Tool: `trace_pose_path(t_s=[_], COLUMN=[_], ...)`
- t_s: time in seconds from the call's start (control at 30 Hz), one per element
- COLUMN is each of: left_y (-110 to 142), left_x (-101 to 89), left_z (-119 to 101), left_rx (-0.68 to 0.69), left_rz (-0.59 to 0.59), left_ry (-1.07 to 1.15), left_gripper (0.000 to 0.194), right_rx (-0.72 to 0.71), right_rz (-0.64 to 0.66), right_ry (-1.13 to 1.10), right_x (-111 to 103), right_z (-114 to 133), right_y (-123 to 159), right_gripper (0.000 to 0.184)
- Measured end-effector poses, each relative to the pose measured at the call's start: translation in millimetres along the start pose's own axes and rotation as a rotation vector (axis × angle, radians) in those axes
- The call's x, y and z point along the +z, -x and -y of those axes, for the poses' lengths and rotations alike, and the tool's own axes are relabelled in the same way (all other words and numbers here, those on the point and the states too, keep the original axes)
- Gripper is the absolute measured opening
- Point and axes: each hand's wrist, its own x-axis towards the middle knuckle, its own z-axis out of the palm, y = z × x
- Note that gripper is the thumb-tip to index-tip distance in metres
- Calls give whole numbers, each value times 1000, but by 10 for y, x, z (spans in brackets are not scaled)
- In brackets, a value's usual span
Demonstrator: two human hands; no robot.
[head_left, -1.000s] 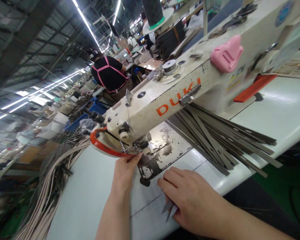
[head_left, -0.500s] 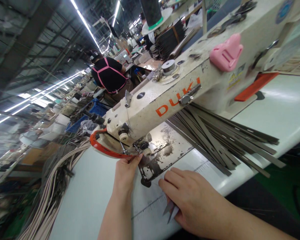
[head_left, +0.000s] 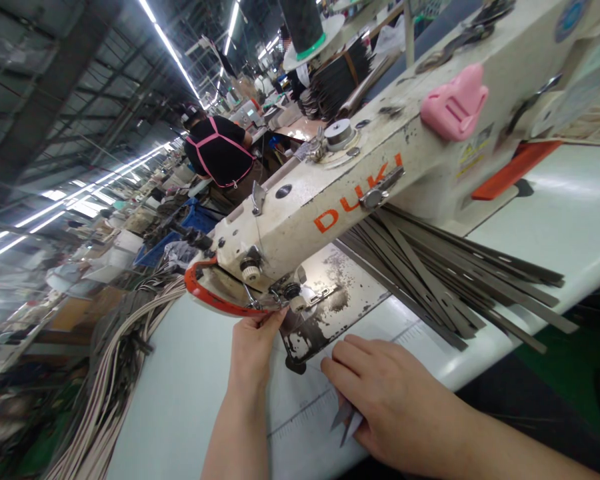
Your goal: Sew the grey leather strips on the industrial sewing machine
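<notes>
Beneath the curled fingers of the right hand (head_left: pixel 385 393), a grey pointed piece (head_left: pixel 347 421) is poking out low over the table (head_left: pixel 180 373), just beside the printed ruler scale (head_left: pixel 307 410). Those fingers are closing snugly around it; the palm is hiding the rest, so what it is cannot be told. The left hand (head_left: pixel 250 343) is bringing thumb and forefinger together right beside the presser assembly (head_left: pixel 296 299); whether they are pinching any material cannot be made out.

Very little is changing: against the last second, the whole view is drifting slightly to the right, while both hands are keeping their places relative to the metal plate (head_left: pixel 340 267). That is suggesting a steadying pause rather than a fresh move.

Farther out, the sewing machine (head_left: pixel 330 193) is standing over the plate, its orange guard (head_left: pixel 225 308) curving near the left fingertips. Dark slotted strips (head_left: pixel 430 273) are lying fanned under its arm, their ends overhanging the table edge. Pale cords (head_left: pixel 115 373) are trailing on the far left, and a co-worker (head_left: pixel 225 157) is bending forward beyond.
</notes>
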Motion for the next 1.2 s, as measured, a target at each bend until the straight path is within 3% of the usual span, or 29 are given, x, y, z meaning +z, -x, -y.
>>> trace_pose_path(t_s=[0.53,1.2], left_y=[-62,-88], left_x=[-72,-35], left_z=[139,152], left_rx=[70,62], left_rz=[-20,11], left_ry=[-161,-92], left_gripper=[35,38], right_rx=[13,22], right_rz=[36,14], right_ry=[-35,-30], right_x=[1,-5], right_z=[-4,-5], right_y=[1,-15], right_gripper=[37,38])
